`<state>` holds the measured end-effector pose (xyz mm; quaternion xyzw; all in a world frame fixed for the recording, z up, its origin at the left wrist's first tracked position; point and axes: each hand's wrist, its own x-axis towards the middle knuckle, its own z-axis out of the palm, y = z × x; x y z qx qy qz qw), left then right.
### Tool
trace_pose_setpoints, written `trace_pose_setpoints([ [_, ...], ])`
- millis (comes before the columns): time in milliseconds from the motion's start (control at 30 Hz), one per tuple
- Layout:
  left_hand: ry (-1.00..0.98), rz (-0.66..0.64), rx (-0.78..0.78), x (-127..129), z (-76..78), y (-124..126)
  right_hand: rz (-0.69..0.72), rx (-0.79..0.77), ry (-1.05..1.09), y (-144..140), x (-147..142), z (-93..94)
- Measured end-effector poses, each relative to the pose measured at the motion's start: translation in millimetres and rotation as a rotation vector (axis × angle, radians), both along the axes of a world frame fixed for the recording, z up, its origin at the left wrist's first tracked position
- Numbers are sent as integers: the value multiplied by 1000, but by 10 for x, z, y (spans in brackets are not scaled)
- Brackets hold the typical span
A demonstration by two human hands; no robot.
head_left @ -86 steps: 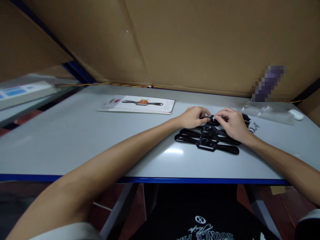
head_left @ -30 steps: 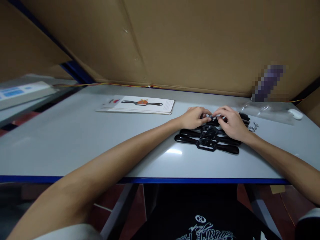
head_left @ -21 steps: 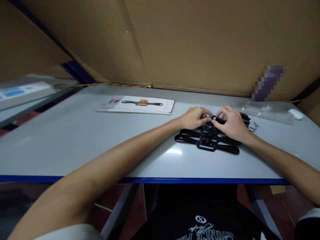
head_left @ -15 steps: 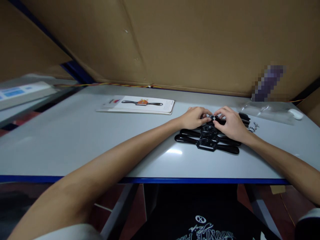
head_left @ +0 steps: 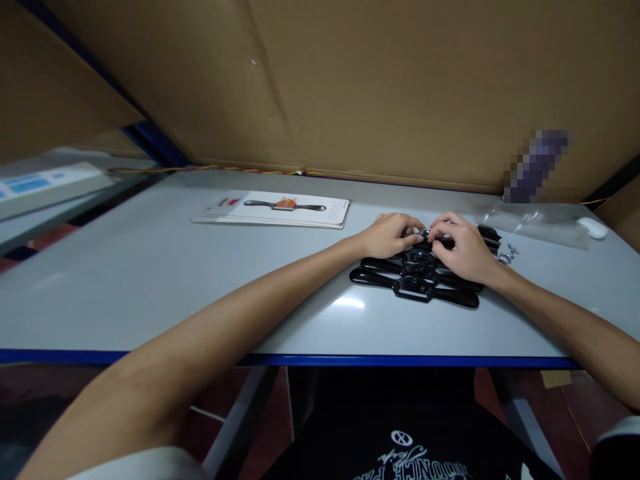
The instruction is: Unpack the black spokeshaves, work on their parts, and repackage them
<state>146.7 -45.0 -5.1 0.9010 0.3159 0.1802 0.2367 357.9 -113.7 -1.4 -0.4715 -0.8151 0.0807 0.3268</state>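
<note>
Little lettering can be made out. The black T-shirt (head_left: 400, 447) at the bottom edge of the view carries white print: a small round emblem with an X in it, and below it a line of script and a line of block capitals, both seen upside down and cut off by the frame, so the words cannot be read with certainty. The white printed packaging card (head_left: 280, 209) lying flat on the grey tabletop (head_left: 150, 280) shows a picture of a black two-handled tool with a red and yellow mark, plus fine print too small to read. The white box with blue label patches (head_left: 45, 183) at the far left is too blurred to read.
</note>
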Motion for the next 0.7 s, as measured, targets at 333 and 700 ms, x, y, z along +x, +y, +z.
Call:
trace_pose_setpoints([
  [333, -15, 8, -27, 8, 4, -15, -50, -38, 16, 19, 2, -6],
  [700, -12, -10, -23, 3, 12, -10, 0, -34, -33, 16, 16, -1],
])
